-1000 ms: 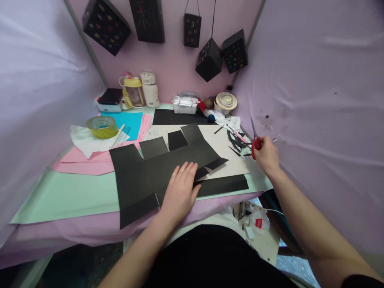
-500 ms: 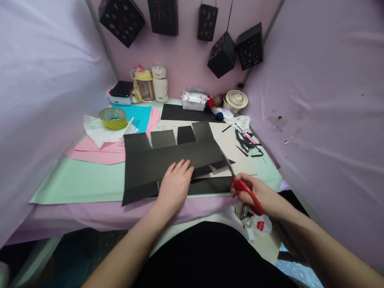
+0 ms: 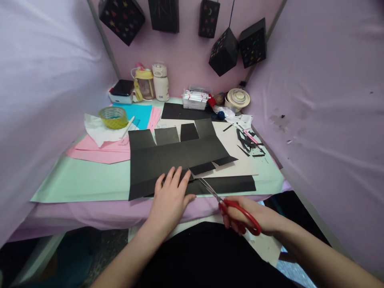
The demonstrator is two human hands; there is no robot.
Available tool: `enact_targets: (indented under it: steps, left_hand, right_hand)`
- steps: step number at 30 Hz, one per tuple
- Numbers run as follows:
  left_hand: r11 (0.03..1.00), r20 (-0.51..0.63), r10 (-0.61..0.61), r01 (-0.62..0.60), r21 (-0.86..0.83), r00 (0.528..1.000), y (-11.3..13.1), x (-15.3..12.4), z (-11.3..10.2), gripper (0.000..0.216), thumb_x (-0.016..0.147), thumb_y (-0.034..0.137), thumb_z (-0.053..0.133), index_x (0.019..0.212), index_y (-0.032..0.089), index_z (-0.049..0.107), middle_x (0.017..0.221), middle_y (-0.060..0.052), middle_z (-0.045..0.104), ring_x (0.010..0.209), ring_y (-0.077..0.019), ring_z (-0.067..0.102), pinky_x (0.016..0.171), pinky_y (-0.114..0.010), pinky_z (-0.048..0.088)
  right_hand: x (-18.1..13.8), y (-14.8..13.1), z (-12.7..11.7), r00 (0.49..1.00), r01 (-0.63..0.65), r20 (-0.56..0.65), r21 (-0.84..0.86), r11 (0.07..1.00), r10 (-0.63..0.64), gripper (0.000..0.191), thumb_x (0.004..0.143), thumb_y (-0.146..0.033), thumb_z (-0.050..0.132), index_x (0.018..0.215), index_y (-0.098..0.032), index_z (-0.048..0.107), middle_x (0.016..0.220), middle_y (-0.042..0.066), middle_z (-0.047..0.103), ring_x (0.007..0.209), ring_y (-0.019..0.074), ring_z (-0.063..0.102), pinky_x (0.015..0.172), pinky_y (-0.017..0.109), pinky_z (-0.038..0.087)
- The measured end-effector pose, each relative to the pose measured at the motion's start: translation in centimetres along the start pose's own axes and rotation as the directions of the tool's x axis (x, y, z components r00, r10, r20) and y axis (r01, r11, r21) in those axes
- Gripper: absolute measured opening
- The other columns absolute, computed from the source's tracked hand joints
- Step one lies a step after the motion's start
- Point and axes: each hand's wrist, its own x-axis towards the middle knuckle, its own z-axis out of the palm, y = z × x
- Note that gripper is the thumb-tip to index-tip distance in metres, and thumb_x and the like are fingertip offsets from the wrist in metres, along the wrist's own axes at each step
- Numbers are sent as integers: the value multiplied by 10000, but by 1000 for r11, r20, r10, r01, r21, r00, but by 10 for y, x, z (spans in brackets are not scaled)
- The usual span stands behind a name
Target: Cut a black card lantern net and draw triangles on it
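A large sheet of black cardstock (image 3: 168, 156) with cut flaps along its far and near edges lies on the table. My left hand (image 3: 171, 196) rests on its near edge, fingers spread and lying flat. My right hand (image 3: 243, 214) grips a pair of red-handled scissors (image 3: 214, 193). The scissor blades point toward the sheet's near edge, close to my left fingertips; whether they touch the paper I cannot tell. Partly beneath lies a black strip (image 3: 228, 185), and under the sheet is a white board (image 3: 237, 168).
Black paper scraps (image 3: 247, 142) lie at the right beside a pink pen (image 3: 252, 137). At the left are a yellow tape roll (image 3: 113, 118) and pink paper (image 3: 96, 152). Bottles (image 3: 161, 84) and a box of markers (image 3: 195, 100) stand behind. Black paper lanterns (image 3: 224, 52) hang above.
My right hand has brought the scissors down and left, from the sheet's right side to its near edge. The sheet has shifted slightly right, and my left hand's fingers have spread.
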Motion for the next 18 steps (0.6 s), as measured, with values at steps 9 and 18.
enact_targets:
  steps: [9,18]
  left_hand:
    - [997,-59,20,-24,-68,998,-4,2,9,520,891,402,632,1387,303,516,1480,-109,477,1399,-326,374,1103,-562,290]
    - [996,-84,37,-43,-79,996,-5,0,13,498,882,410,643,1360,309,548,1496,-122,454,1409,-327,360,1110,-562,280]
  right_hand:
    - [17,-21,6,996,-43,-70,59,997,47,579,785,-726,575,733,-151,528,594,10,587,443,81,490,419,202,383]
    - [39,-9,10,995,-35,-86,181,983,51,573,821,-726,527,799,-154,546,623,6,605,445,92,527,402,194,412]
